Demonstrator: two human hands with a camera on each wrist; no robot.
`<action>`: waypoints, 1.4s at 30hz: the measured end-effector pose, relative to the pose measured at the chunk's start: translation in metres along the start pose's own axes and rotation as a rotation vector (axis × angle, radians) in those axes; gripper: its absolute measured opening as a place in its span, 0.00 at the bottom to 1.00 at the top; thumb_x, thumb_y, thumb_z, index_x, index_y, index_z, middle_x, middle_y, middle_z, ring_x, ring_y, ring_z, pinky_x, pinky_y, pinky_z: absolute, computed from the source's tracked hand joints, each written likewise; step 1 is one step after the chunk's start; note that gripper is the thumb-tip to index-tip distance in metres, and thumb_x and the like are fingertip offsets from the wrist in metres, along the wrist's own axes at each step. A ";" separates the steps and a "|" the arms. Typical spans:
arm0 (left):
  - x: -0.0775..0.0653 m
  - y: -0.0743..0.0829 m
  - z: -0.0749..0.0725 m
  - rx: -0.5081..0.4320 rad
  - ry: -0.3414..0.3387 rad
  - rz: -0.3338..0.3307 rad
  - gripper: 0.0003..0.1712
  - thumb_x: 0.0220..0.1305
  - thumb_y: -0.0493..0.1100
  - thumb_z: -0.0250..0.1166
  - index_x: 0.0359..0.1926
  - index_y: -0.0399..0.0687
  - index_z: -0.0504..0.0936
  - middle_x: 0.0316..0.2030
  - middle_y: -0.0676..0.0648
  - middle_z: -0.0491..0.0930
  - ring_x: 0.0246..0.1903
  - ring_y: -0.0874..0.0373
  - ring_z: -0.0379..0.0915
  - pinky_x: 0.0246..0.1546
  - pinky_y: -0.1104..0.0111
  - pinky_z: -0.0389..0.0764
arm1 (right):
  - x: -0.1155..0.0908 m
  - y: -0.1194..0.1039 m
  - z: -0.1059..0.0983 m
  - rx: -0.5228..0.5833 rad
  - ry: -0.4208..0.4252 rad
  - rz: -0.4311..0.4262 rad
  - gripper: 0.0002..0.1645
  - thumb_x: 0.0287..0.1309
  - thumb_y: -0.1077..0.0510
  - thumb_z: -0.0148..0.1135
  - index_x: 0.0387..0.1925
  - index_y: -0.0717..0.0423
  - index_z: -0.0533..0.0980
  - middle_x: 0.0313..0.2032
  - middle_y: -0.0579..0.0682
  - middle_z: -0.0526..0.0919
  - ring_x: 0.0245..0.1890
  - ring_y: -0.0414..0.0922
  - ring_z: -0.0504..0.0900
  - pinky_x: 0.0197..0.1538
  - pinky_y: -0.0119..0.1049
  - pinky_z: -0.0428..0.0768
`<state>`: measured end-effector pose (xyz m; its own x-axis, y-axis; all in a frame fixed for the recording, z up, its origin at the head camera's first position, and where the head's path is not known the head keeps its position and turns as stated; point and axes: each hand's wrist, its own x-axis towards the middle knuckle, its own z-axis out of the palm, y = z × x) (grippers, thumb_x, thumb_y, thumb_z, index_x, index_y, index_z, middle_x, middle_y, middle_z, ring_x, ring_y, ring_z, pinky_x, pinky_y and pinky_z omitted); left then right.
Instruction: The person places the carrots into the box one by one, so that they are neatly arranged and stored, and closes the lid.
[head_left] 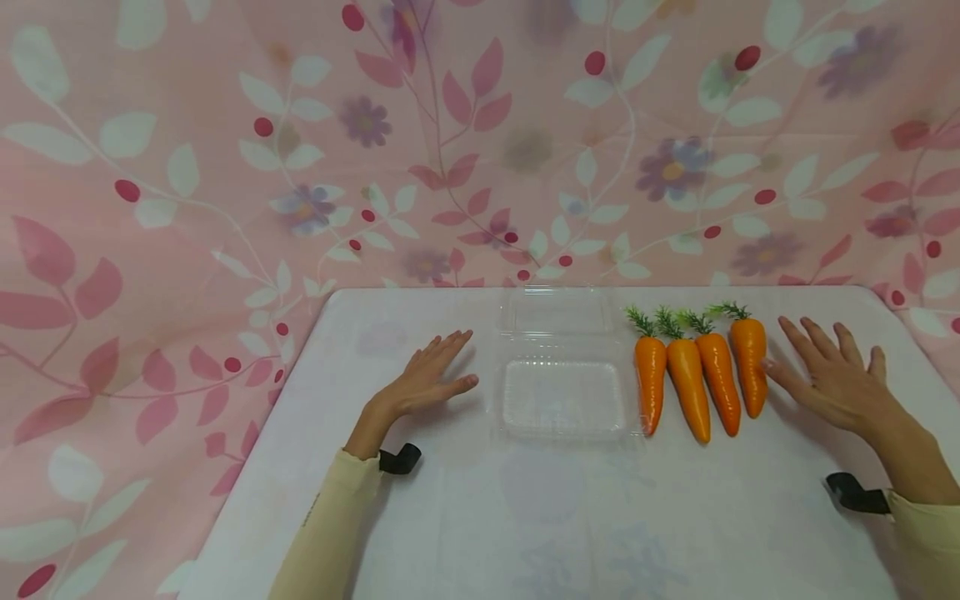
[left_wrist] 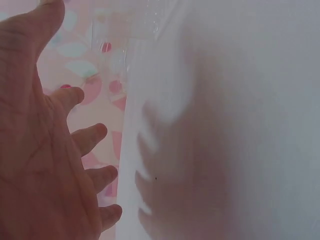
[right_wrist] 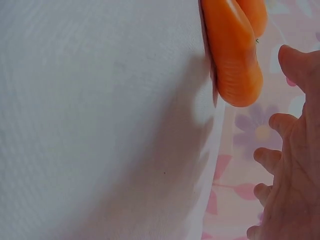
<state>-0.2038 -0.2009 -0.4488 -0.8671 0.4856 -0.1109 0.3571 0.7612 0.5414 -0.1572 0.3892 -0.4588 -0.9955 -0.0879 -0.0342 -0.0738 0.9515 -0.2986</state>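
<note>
A clear plastic clamshell box point(head_left: 562, 396) lies with its lid point(head_left: 558, 315) folded back at the middle of the table. To its right several orange carrots with green tops lie side by side, tips toward the front; the rightmost carrot point(head_left: 750, 367) sits slightly apart from the others. My left hand point(head_left: 423, 379), fingers straight and holding nothing, is left of the box and apart from it. Over the table at the right, my right hand point(head_left: 840, 379) has its fingers spread and holds nothing. Its thumb is close beside the rightmost carrot point(right_wrist: 235, 60); whether they touch I cannot tell.
A white cloth covers the table point(head_left: 465, 517), whose back edge meets a pink floral curtain point(head_left: 480, 150). Black wrist mounts point(head_left: 401, 460) sit at both cuffs. The leftmost carrot point(head_left: 651, 383) lies right against the box's right rim.
</note>
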 end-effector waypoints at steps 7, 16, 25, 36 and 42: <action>0.003 0.004 0.005 -0.041 -0.072 0.030 0.49 0.63 0.76 0.51 0.78 0.74 0.40 0.77 0.56 0.42 0.76 0.47 0.30 0.70 0.43 0.33 | -0.002 0.000 0.000 -0.006 0.009 -0.002 0.53 0.67 0.31 0.45 0.78 0.52 0.35 0.72 0.74 0.39 0.68 0.77 0.25 0.55 0.76 0.18; 0.000 0.016 0.005 -0.081 -0.122 0.075 0.52 0.61 0.75 0.55 0.79 0.69 0.42 0.77 0.57 0.45 0.75 0.46 0.32 0.70 0.43 0.35 | -0.004 0.002 0.002 0.005 0.004 0.003 0.53 0.68 0.32 0.45 0.78 0.51 0.34 0.72 0.74 0.39 0.67 0.77 0.26 0.55 0.77 0.19; 0.001 0.018 0.007 -0.105 -0.152 0.090 0.54 0.59 0.75 0.58 0.78 0.72 0.42 0.76 0.60 0.44 0.75 0.44 0.35 0.71 0.45 0.39 | -0.005 0.002 0.002 0.006 0.000 -0.001 0.53 0.68 0.32 0.45 0.78 0.50 0.34 0.72 0.74 0.39 0.67 0.78 0.27 0.55 0.78 0.20; 0.004 0.016 0.012 -0.108 -0.137 0.148 0.55 0.61 0.71 0.60 0.79 0.60 0.44 0.74 0.50 0.57 0.74 0.54 0.42 0.70 0.46 0.48 | -0.006 0.000 -0.001 0.013 -0.005 -0.014 0.52 0.68 0.33 0.45 0.78 0.50 0.33 0.72 0.74 0.39 0.67 0.78 0.26 0.55 0.76 0.18; 0.003 0.018 0.012 -0.115 -0.138 0.153 0.55 0.60 0.70 0.61 0.79 0.60 0.44 0.72 0.49 0.60 0.74 0.55 0.43 0.70 0.46 0.48 | -0.006 -0.001 0.000 0.025 -0.001 -0.018 0.52 0.68 0.33 0.46 0.78 0.50 0.34 0.72 0.74 0.40 0.68 0.77 0.27 0.55 0.76 0.19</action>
<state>-0.1958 -0.1808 -0.4494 -0.7472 0.6520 -0.1288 0.4324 0.6240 0.6509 -0.1514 0.3885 -0.4578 -0.9940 -0.1055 -0.0297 -0.0903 0.9421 -0.3230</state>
